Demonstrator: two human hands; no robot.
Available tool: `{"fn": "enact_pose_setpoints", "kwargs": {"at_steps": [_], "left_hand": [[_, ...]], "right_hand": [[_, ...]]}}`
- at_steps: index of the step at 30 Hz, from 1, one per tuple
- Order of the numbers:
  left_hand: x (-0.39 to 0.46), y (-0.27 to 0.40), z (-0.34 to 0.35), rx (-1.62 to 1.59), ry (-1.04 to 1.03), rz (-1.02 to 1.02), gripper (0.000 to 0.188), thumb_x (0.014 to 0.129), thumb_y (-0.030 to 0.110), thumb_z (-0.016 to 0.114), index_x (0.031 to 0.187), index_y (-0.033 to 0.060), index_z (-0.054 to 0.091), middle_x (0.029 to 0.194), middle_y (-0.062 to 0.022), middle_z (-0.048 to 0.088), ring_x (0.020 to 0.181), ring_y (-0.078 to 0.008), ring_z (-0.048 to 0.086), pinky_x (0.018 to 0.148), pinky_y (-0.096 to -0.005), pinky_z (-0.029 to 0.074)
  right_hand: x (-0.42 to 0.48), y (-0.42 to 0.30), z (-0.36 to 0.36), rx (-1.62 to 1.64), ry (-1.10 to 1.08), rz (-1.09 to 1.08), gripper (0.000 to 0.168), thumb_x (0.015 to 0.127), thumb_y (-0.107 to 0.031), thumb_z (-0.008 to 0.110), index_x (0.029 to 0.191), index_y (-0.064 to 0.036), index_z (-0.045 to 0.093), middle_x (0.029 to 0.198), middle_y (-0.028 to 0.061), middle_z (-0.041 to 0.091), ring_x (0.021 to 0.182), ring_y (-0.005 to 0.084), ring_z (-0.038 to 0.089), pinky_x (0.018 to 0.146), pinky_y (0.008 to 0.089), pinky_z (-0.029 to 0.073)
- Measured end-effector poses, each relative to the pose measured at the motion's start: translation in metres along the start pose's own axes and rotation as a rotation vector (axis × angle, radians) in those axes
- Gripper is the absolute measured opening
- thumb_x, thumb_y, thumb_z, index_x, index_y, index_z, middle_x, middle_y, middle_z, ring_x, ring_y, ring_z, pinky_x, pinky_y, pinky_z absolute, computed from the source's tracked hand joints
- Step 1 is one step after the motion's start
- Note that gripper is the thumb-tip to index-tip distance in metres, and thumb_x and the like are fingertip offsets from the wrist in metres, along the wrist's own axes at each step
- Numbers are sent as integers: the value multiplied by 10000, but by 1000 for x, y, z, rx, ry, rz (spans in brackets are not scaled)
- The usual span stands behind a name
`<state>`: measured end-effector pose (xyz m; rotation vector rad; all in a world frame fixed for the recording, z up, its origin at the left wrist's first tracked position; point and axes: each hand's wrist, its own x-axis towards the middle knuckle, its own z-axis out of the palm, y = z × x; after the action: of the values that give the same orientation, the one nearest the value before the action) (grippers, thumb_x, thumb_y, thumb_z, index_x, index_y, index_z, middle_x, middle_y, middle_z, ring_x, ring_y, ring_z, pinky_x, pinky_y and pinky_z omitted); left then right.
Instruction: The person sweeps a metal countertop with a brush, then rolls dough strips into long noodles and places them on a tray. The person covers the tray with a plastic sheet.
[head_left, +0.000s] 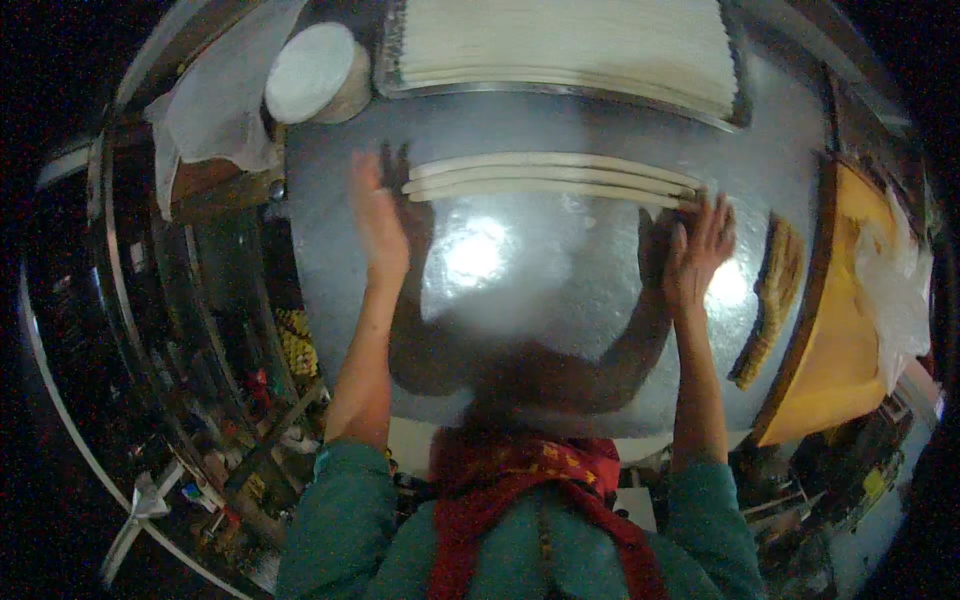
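Long pale dough-like strips (551, 178), about three lying side by side, stretch left to right across a shiny metal work surface (525, 300). Just off their left end is my left hand (381, 225), blurred, fingers extended and nothing visible in it. My right hand (701, 247) is at the right end of the strips, its fingers stretched out and overlapping or very near the tips; whether they touch cannot be made out. Behind the strips sits a metal tray (555, 90) holding many similar pale strips (562, 41) in a close row.
A white round tub (315, 75) stands left of the tray, near a white cloth or plastic sheet (225, 90). On the right are a knobbly yellow-brown piece (772, 292), an orange-yellow board or box (832, 322) and a clear plastic bag (892, 292). Dark clutter fills the lower left.
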<state>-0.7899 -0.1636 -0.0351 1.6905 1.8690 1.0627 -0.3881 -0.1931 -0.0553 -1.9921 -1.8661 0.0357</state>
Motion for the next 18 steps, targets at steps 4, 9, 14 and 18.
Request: {"fn": "enact_pose_setpoints", "kwargs": {"at_steps": [4, 9, 14, 18], "left_hand": [[-28, 2, -39, -961, 263, -553, 645, 956, 521, 328, 1409, 62, 332, 1498, -142, 240, 1373, -338, 228, 1124, -478, 148], [-53, 31, -33, -1874, 176, -615, 688, 864, 545, 500, 1304, 19, 439, 1460, -152, 308, 1359, -367, 240, 1140, -491, 151], [-37, 74, -22, -2031, 193, -666, 728, 827, 535, 556, 1306, 2, 428, 1440, -141, 350, 1364, -356, 236, 1149, -488, 120], [-39, 73, -27, -1982, 124, -577, 733, 834, 535, 547, 1334, 17, 411, 1443, -128, 354, 1377, -349, 208, 1153, -484, 105]], "right_hand": [[-47, -36, -13, 241, 19, 2, 512, 908, -266, 472, 1364, -55, 380, 1440, 205, 334, 1319, 435, 279, 1052, 547, 212], [-68, -155, -25, 977, -246, 45, 394, 860, -102, 495, 1246, -21, 498, 1352, 231, 436, 1278, 393, 366, 1073, 496, 239], [-66, -225, -53, 961, -450, -79, 391, 792, -46, 554, 1180, -4, 527, 1312, 214, 468, 1226, 419, 412, 1033, 479, 331], [-72, -255, -48, 965, -367, -382, 479, 783, -106, 600, 1222, 30, 465, 1373, 226, 390, 1225, 464, 379, 1003, 535, 337]]}}
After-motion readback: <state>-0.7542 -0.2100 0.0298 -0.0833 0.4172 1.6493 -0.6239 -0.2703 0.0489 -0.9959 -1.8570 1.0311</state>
